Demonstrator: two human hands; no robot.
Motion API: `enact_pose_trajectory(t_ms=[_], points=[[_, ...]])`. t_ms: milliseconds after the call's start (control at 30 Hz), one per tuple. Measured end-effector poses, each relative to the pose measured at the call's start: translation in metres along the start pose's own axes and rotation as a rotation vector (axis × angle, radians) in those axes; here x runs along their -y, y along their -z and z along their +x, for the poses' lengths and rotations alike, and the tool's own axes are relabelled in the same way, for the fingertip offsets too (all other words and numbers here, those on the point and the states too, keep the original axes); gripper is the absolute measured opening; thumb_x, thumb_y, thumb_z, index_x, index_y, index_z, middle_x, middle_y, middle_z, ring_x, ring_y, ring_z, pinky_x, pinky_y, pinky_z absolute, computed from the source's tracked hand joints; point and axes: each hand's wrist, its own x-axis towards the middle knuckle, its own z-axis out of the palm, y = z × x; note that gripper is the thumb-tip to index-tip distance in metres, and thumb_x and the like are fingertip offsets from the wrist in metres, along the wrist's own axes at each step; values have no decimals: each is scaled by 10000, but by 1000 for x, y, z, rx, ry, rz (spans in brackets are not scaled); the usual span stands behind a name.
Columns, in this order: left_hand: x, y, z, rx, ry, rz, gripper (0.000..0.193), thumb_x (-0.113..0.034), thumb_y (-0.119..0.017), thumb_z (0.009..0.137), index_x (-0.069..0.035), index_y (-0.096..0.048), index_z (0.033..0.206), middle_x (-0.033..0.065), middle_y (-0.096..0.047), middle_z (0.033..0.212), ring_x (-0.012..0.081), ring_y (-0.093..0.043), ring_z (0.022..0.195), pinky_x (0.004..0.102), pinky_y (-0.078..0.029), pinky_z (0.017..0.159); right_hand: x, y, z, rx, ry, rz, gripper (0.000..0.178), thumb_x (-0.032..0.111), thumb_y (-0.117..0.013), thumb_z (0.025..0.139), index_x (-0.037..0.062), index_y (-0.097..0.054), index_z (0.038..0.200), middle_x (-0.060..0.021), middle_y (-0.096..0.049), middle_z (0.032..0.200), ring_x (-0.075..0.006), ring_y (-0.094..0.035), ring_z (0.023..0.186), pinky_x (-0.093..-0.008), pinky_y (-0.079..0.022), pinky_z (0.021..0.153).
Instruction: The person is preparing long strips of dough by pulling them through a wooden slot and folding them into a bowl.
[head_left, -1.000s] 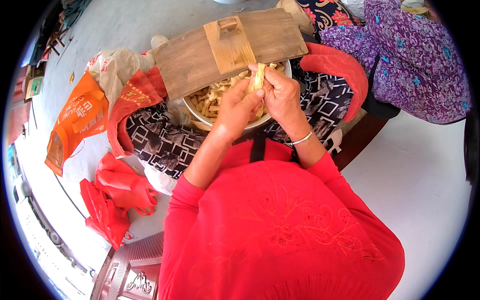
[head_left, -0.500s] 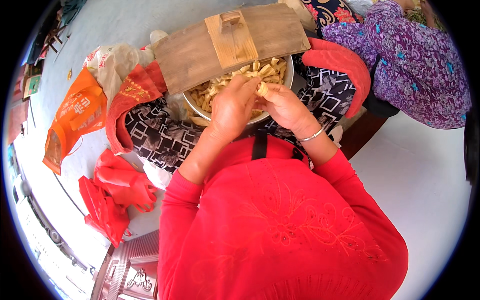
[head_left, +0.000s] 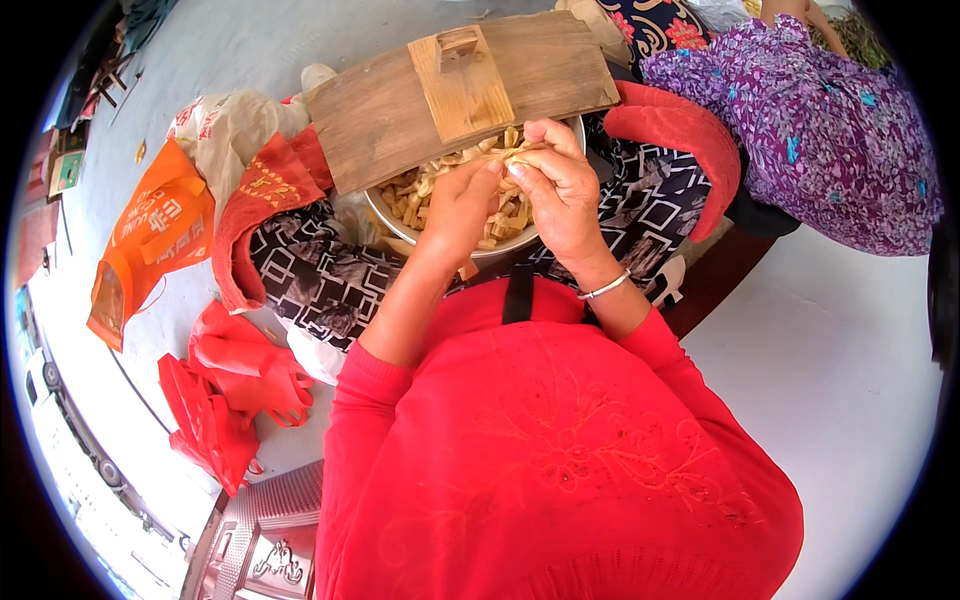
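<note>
Over a round metal basin (head_left: pixel 577 150) my two hands meet at a thin, pale yellow strip (head_left: pixel 507 155). My left hand (head_left: pixel 462 208) pinches one side of it between thumb and fingers. From the right, my right hand (head_left: pixel 563 192), with a silver bangle at the wrist, grips the other side, its thumb pressed against the strip. Below them the basin holds many short yellowish pieces (head_left: pixel 408 193), some of which look knotted or folded. What the strip is made of cannot be made out. My fingers hide part of it.
A wooden board (head_left: pixel 375 115) with a block handle (head_left: pixel 460 50) covers the basin's far part. Red padded cloths (head_left: pixel 690 120) lie over my knees. An orange bag (head_left: pixel 160 225) and red bags (head_left: pixel 235 370) lie left. Another person in purple flowered clothing (head_left: pixel 800 130) sits at the far right.
The rounded yellow piece at my right fingertips now shows as a thin strip between both hands. My right hand has turned, its fingers raised; my left hand has shifted slightly down.
</note>
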Motion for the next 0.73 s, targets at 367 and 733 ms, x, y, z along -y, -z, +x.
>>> enact_pose_trajectory(t_ms=[367,733], points=[[-17,37,-47,-117,-427,894,114,-111,-611,899,0,-636,909,94,-614,756,266,-590,650,313,-452,592,-9,40,19,158,-227,140,511,295,-647,909,13,-506,1311,-77,-486,1300,-147,-481,1137,-288,-417,937],[-37,32,-4,148,-213,556,147,-148,-592,938,-30,-678,957,89,-703,865,234,-635,734,307,-481,681,-6,47,75,778,-596,427,156,152,-625,910,25,-680,985,-37,-677,799,-123,-667,690,-225,-543,664]])
